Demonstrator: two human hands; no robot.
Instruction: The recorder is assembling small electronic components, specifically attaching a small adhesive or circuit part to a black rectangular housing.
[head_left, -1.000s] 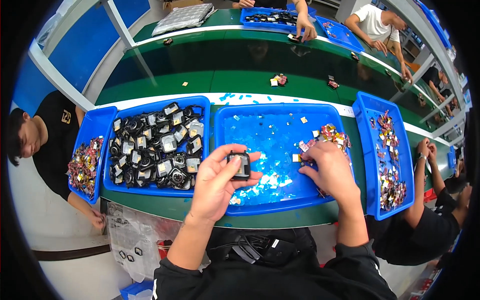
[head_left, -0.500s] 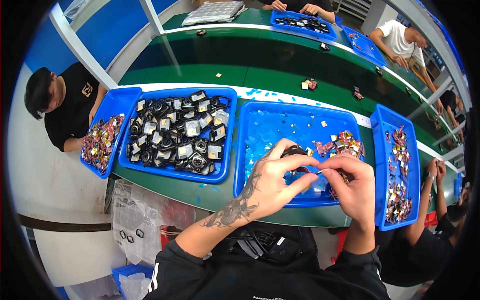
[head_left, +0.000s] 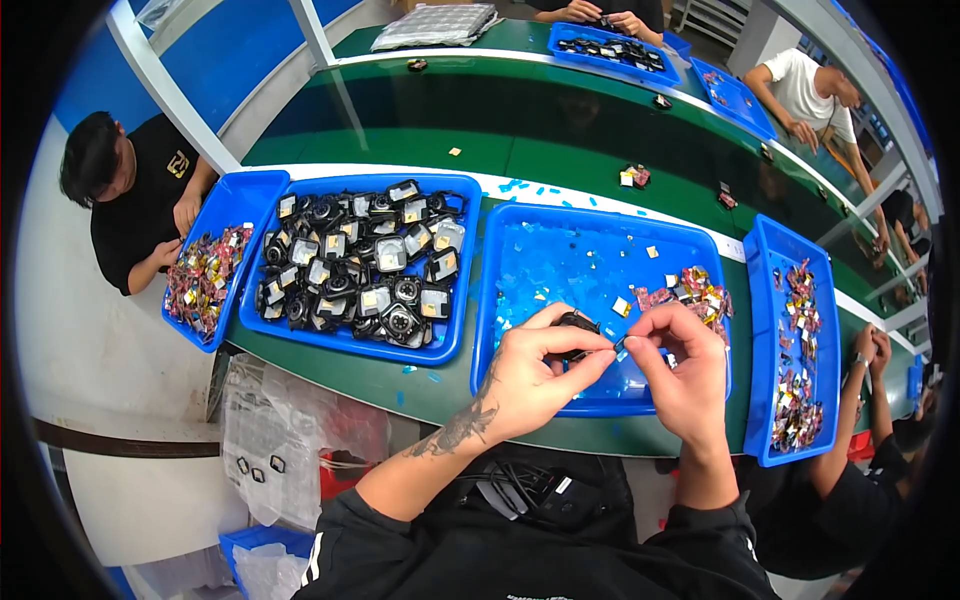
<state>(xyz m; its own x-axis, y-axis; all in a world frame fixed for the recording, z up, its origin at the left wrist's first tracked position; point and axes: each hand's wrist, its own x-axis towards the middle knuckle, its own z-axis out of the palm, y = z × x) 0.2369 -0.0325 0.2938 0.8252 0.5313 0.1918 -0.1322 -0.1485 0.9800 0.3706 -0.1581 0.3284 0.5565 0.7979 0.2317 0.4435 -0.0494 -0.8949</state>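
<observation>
My left hand (head_left: 540, 372) is closed around a small black watch housing (head_left: 578, 330), its thumb and forefinger pinched at the part's near edge. Facing it, my right hand (head_left: 690, 372) pinches at a tiny dark piece too small to name. The two hands' fingertips nearly meet above a blue tray (head_left: 610, 210). Bits of blue film (head_left: 540, 265) are scattered in this tray, and a heap of pink and yellow circuit pieces (head_left: 695, 295) lies at its right. My palms hide part of the tray's near side.
To the left, another blue tray (head_left: 370, 184) is filled with black watch housings (head_left: 390, 254). Narrow trays with circuit pieces stand far left (head_left: 265, 190) and right (head_left: 765, 400). Beyond runs a green belt (head_left: 540, 160) with scattered parts. A co-worker (head_left: 140, 200) sits at left; others work across the belt.
Both hands have shifted slightly left, still pinching at the housing, more of which now shows. Parts on the belt have drifted a little right. The left co-worker's hands have moved into view.
</observation>
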